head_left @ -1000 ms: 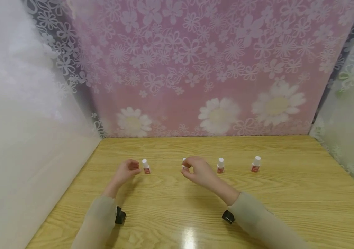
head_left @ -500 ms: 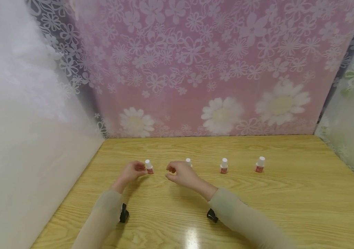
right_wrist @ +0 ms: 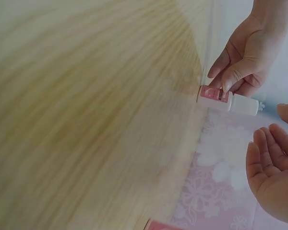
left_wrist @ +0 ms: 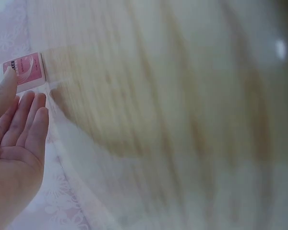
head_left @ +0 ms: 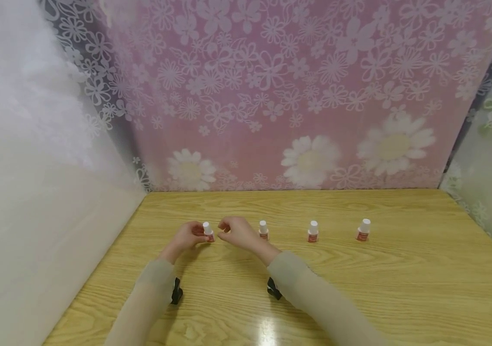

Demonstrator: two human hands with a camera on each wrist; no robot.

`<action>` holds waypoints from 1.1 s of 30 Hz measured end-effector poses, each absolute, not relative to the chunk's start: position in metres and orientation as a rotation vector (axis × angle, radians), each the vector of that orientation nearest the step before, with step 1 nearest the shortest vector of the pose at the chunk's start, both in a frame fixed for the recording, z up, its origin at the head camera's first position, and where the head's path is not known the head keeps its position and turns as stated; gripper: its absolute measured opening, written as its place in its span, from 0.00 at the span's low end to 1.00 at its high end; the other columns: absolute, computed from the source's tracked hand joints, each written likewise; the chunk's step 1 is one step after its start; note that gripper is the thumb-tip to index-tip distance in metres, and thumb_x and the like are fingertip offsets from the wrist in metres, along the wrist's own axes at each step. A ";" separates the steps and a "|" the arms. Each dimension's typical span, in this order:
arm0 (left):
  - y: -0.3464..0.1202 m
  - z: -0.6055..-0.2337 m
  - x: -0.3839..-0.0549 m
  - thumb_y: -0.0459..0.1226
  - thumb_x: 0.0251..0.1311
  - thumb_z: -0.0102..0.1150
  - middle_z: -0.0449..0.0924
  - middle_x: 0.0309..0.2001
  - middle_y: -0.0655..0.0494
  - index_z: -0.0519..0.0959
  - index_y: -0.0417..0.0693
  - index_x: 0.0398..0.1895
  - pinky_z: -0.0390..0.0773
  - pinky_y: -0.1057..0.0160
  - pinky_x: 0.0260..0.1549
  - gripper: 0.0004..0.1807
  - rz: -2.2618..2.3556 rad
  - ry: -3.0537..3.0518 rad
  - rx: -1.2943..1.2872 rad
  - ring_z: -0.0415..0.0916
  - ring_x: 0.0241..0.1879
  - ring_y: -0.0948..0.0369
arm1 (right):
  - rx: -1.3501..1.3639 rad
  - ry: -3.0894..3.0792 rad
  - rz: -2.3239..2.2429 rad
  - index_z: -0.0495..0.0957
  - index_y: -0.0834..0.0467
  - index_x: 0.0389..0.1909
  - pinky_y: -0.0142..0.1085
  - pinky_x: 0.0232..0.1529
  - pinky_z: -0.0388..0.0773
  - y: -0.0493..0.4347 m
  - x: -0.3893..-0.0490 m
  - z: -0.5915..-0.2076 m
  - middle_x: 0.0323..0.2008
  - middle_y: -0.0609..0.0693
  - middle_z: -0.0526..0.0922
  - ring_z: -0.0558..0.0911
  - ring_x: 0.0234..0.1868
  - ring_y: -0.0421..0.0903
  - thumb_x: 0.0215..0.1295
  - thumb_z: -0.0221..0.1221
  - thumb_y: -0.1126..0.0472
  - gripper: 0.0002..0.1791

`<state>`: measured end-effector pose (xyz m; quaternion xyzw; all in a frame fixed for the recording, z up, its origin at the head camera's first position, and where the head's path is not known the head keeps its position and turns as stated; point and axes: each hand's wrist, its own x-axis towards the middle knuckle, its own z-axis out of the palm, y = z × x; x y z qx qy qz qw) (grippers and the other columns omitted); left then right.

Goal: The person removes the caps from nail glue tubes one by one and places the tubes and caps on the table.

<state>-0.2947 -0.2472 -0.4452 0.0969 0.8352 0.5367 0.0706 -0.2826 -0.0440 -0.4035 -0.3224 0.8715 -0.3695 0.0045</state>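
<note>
- Four small bottles stand upright in a row on the wooden table (head_left: 341, 283): the first bottle (head_left: 208, 229) at the left end, then the second bottle (head_left: 263, 229), the third bottle (head_left: 312, 232) and the fourth bottle (head_left: 363, 230).
- Each has one white cap and one red-pink label; the caps are on and the walls are opaque, so I cannot tell what is inside.
- The left hand (head_left: 188, 236) grasps the first bottle low down, thumb against its label (right_wrist: 214, 93) and fingers behind, with the base on the table.
- The right hand (head_left: 240, 232) holds nothing; its fingers curve loosely, thumb apart, just beside the first bottle's cap (right_wrist: 245, 104) without touching it.
- The second bottle stands just beyond the right hand's wrist, its foot partly covered by it.
- A second ago the right hand was at the second bottle; now it is beside the first.
- The left hand, then next to the first bottle with a gap, now touches it.
- The third and fourth bottles keep their places.
- Two hands show, two pale sleeves (head_left: 142, 300), and three large daisies on the pink backdrop (head_left: 246, 144).
</note>
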 end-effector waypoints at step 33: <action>-0.240 -0.436 -0.300 0.25 0.49 0.59 0.79 0.32 0.45 0.75 0.30 0.39 0.74 0.59 0.37 0.12 1.455 2.616 0.322 0.76 0.35 0.54 | -0.861 2.734 -1.211 0.76 0.59 0.42 0.32 0.36 0.72 -0.088 -0.311 -0.421 0.37 0.50 0.79 0.76 0.39 0.43 0.60 0.56 0.60 0.11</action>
